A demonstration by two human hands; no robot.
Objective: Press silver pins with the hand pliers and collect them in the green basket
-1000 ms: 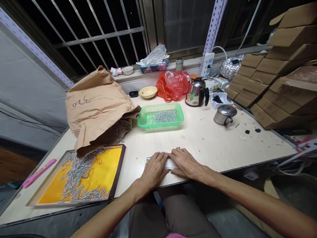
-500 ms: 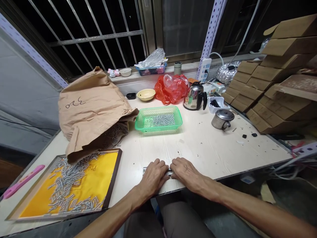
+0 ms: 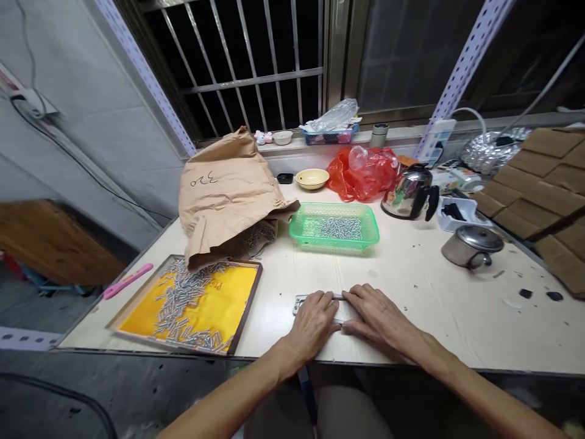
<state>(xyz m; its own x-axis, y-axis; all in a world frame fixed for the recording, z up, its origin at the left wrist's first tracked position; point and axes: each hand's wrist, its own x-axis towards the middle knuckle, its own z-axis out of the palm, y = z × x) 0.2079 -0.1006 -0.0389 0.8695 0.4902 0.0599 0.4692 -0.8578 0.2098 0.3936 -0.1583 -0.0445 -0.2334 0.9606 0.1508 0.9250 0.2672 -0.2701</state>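
Both my hands rest side by side on a flat metal strip (image 3: 299, 300) lying near the table's front edge. My left hand (image 3: 314, 318) lies palm down with fingers stretched over the strip's left part. My right hand (image 3: 375, 312) covers its right part, fingers flat and pointing left. Most of the strip is hidden under them. To the left sits a yellow-lined tray (image 3: 231, 299) strewn with several small silver metal pins (image 3: 180, 299). A green plastic basket (image 3: 336, 240) holding more pins stands behind my hands.
A brown paper sack (image 3: 226, 189) spills pins onto the tray. Farther back are a yellow bowl (image 3: 311, 178), red plastic bag (image 3: 363, 174), steel kettle (image 3: 410, 192), lidded steel mug (image 3: 471, 245) and cardboard boxes (image 3: 548, 177) at right. A pink tool (image 3: 127, 280) lies at the table's left edge.
The camera has turned left, shifting everything rightward in view. My hands stay flat on the metal strip, almost unmoved on the table.
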